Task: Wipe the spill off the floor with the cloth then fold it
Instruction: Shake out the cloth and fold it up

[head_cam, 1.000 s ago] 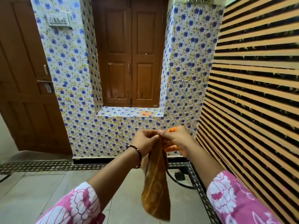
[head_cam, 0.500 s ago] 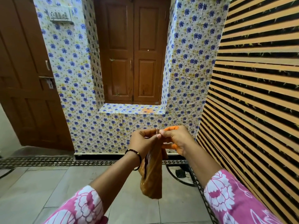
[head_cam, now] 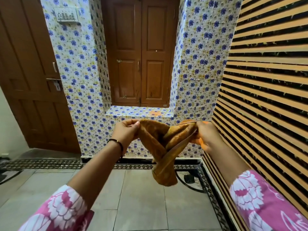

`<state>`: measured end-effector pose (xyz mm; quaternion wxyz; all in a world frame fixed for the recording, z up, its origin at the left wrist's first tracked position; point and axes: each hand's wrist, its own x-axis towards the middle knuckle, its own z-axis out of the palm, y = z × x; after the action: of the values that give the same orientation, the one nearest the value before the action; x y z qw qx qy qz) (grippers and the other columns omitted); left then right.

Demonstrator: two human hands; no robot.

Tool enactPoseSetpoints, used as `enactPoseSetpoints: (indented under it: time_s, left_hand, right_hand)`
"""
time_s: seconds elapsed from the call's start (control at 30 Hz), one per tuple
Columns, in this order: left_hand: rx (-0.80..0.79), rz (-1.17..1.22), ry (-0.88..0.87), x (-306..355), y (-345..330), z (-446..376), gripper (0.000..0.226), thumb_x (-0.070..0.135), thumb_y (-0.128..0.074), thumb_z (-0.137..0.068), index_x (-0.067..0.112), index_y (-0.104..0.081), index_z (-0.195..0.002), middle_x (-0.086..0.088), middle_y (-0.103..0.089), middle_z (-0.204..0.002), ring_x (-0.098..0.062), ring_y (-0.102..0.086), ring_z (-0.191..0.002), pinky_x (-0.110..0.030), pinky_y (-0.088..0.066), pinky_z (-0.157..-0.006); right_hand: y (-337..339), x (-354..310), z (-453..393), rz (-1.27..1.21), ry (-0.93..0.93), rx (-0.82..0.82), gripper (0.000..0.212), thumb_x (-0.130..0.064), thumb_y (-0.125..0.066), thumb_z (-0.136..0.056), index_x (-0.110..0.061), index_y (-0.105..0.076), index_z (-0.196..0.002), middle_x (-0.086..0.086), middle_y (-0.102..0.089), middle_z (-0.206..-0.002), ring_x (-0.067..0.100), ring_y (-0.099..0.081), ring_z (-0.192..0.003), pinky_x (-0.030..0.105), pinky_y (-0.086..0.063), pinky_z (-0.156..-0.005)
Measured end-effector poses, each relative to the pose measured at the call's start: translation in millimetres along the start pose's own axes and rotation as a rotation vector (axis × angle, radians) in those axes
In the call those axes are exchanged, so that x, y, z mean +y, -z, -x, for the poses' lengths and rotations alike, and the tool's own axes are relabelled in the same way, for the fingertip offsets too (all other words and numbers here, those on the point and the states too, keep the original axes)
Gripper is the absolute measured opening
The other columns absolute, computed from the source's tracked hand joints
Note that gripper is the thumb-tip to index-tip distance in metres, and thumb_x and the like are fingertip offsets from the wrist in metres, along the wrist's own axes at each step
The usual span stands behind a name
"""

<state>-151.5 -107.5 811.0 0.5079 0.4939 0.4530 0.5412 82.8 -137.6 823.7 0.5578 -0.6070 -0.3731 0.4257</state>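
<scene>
My left hand (head_cam: 127,130) pinches one top corner of the soft mustard-brown cloth (head_cam: 162,147); my right hand (head_cam: 205,136) grips the other end, bunched. The cloth sags between them in the air, twisted, its tail hanging above the grey stone floor (head_cam: 141,197). It looks light and limp, likely unable to hold a crease unaided. I judge corners the best hold.

Showing brown panelled wooden shutters (head_cam: 140,52) set into blue-flowered wall tiles (head_cam: 200,64), white switch plate (head_cam: 66,14) mounted upper left.
</scene>
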Motion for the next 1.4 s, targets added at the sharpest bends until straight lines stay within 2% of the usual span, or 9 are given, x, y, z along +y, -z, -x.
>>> enactPoseSetpoints:
  time_s: [0.3, 0.4, 0.53, 0.87, 0.97, 1.07, 1.2, 1.3, 1.4]
  left_hand:
    - [0.062, -0.036, -0.018, 29, 35, -17, 0.021, 0.010, -0.046, -0.099, 0.016, -0.058, -0.084, -0.002, -0.058, -0.080, -0.013, -0.058, -0.070, -0.022, -0.053, -0.059]
    - [0.072, -0.078, -0.004, 32, 37, -17, 0.024, 0.013, -0.043, -0.100, 0.015, -0.057, -0.080, -0.002, -0.060, -0.079, -0.012, -0.061, -0.066, -0.021, -0.055, -0.058]
    - [0.098, -0.039, -0.029, 39, 37, -12, 0.020, 0.012, -0.047, -0.099, 0.010, -0.060, -0.084, -0.005, -0.063, -0.080, -0.013, -0.064, -0.063, -0.020, -0.056, -0.054]
    - [-0.003, -0.329, -0.212, 44, 46, -7, 0.024, 0.001, -0.067, -0.083, 0.012, -0.064, -0.104, -0.003, -0.068, -0.089, -0.013, -0.065, -0.082, -0.019, -0.055, -0.069]
    - [0.101, -0.671, -0.363, 46, 44, -5, 0.035, 0.000, -0.069, -0.082, 0.012, -0.064, -0.115, -0.002, -0.070, -0.096, -0.013, -0.065, -0.089, -0.026, -0.052, -0.083]
    - [0.229, -0.794, -0.514, 51, 41, -2, 0.024, 0.003, -0.069, -0.083, 0.013, -0.069, -0.105, -0.002, -0.070, -0.094, -0.009, -0.063, -0.083, -0.017, -0.050, -0.076]
    - [0.222, -0.591, -0.628, 53, 41, 2, 0.008, 0.013, -0.064, -0.088, 0.019, -0.064, -0.094, -0.002, -0.060, -0.104, -0.005, -0.060, -0.083, -0.005, -0.047, -0.066]
    - [0.037, -0.304, -0.547, 46, 39, 2, 0.005, 0.016, -0.051, -0.096, 0.018, -0.055, -0.098, -0.008, -0.059, -0.103, -0.017, -0.059, -0.093, -0.031, -0.051, -0.085]
    - [0.016, -0.200, -0.431, 36, 31, -1, 0.007, 0.018, -0.046, -0.098, 0.018, -0.052, -0.094, -0.008, -0.056, -0.088, -0.023, -0.053, -0.085, -0.039, -0.049, -0.077]
  right_hand:
    - [31, -15, -16, 0.073, 0.105, 0.211, 0.021, -0.016, -0.042, -0.100, -0.005, -0.058, -0.095, 0.011, -0.060, -0.085, 0.024, -0.056, -0.079, 0.036, -0.050, -0.070]
    - [38, -25, -15, -0.147, 0.103, 0.040, 0.008, -0.007, -0.051, -0.095, -0.010, -0.058, -0.096, 0.008, -0.062, -0.082, 0.018, -0.059, -0.073, 0.030, -0.053, -0.065]
    - [48, -35, -13, -0.315, 0.140, -0.221, 0.027, 0.014, -0.050, -0.085, -0.005, -0.061, -0.100, 0.011, -0.064, -0.090, 0.020, -0.063, -0.082, 0.024, -0.058, -0.065]
    - [51, -34, -2, 0.105, 0.432, 0.113, 0.019, 0.006, -0.058, -0.086, -0.012, -0.062, -0.090, 0.003, -0.067, -0.087, 0.010, -0.065, -0.077, 0.011, -0.053, -0.057]
    - [53, -34, 3, 0.145, 0.525, 0.162, 0.022, 0.004, -0.061, -0.085, -0.018, -0.063, -0.089, 0.001, -0.068, -0.088, 0.008, -0.066, -0.079, 0.012, -0.053, -0.059]
    - [54, -35, 7, 0.208, 0.600, 0.233, 0.023, -0.001, -0.063, -0.085, -0.024, -0.062, -0.087, -0.007, -0.067, -0.086, 0.001, -0.064, -0.079, 0.009, -0.051, -0.059]
    - [58, -34, 13, 0.206, 0.647, 0.299, 0.022, -0.009, -0.066, -0.084, -0.031, -0.062, -0.082, -0.004, -0.065, -0.096, 0.007, -0.060, -0.088, 0.021, -0.050, -0.071]
    - [60, -34, 17, -0.007, 0.504, 0.131, 0.015, -0.011, -0.057, -0.092, -0.025, -0.061, -0.090, 0.001, -0.066, -0.098, 0.018, -0.062, -0.095, 0.038, -0.052, -0.080]
    - [51, -29, 15, -0.194, 0.317, 0.029, 0.011, -0.009, -0.050, -0.096, -0.016, -0.058, -0.095, 0.009, -0.064, -0.092, 0.026, -0.062, -0.091, 0.045, -0.053, -0.081]
